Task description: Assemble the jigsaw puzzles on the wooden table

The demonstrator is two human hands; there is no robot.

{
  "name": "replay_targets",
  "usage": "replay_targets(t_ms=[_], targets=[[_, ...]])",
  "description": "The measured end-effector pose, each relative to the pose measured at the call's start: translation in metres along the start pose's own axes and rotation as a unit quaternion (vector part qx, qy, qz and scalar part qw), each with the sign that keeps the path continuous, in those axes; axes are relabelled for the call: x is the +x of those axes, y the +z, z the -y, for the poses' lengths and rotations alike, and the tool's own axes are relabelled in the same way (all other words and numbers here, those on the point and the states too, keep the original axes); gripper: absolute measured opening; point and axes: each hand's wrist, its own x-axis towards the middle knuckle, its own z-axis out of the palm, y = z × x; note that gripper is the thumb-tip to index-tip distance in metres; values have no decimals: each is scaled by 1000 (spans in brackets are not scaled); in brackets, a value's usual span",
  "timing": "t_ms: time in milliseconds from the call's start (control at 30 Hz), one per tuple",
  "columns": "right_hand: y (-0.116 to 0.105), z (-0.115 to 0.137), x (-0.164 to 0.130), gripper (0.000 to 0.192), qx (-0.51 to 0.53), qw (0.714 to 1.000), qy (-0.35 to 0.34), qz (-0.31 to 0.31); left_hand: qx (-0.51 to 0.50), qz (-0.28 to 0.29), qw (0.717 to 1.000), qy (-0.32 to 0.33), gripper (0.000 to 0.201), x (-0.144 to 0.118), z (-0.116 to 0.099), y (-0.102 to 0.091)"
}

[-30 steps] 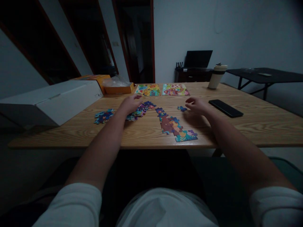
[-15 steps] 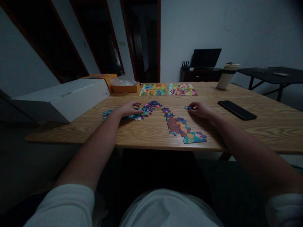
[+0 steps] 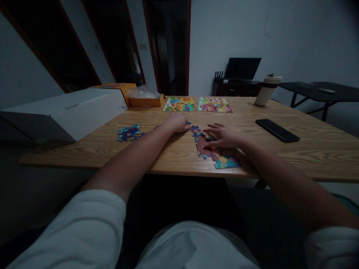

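White box: a long white box [image 3: 95,108] lies on the left of the wooden table [image 3: 168,158], with an orange box [image 3: 125,89] behind its far end.
Loose pile: blue and teal jigsaw pieces [image 3: 129,133] lie heaped between the white box and the left forearm, which hides part of them.
Orange tray: a shallow orange tray [image 3: 148,102] holds crumpled clear plastic [image 3: 143,91].
Left hand: the left hand [image 3: 177,122] is palm down with its fingers curled, just beside the upper end of the joined puzzle; whether they grip a piece I cannot tell.
Left picture: a bright animal picture [image 3: 180,104] lies flat beyond the left hand.
Joined puzzle: the partly joined puzzle [image 3: 200,144], brown, blue and teal with an orange part, slants from near the left hand's fingertips down toward the near table edge.
Right picture: a second picture [image 3: 215,105], with a red house, lies just beside the first.
Right hand: the right hand [image 3: 221,136] reaches over the joined puzzle, fingers spread apart; whether the tips touch it I cannot tell.
Background: a black screen [image 3: 243,68] stands on a dark cabinet [image 3: 235,89].
Cup: a pale lidded cup [image 3: 263,95] with a dark band stands at the far edge.
Phone: a black phone [image 3: 277,130] lies flat, right of the right hand.
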Motion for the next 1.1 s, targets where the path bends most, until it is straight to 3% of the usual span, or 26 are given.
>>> replay_targets(t_ms=[167, 367, 500, 667, 800, 933, 1100], targets=[[-1, -7, 0, 81, -15, 998, 49, 33, 40, 25, 999, 10, 40, 10, -7, 7], [-1, -16, 1, 71, 14, 998, 46, 27, 41, 0, 997, 65, 31, -10, -11, -3], [0, -16, 4, 68, 10, 999, 28, 27, -10, -18, 998, 62, 37, -16, -23, -8], [0, -17, 4, 71, 6, 998, 48, 29, -72, 1, 996, 54, 45, -10, -36, 5], [1, -18, 4, 69, 9, 999, 31, 30, -69, -18, 997, 35, 42, -11, -34, 11], [0, -18, 4, 67, 16, 999, 37, 34, -59, -36, 997, 31, 41, -19, -29, 4], [-2, -18, 3, 73, 23, 998, 37, 44, -150, 3, 986, 69, 38, -32, -21, -5]])
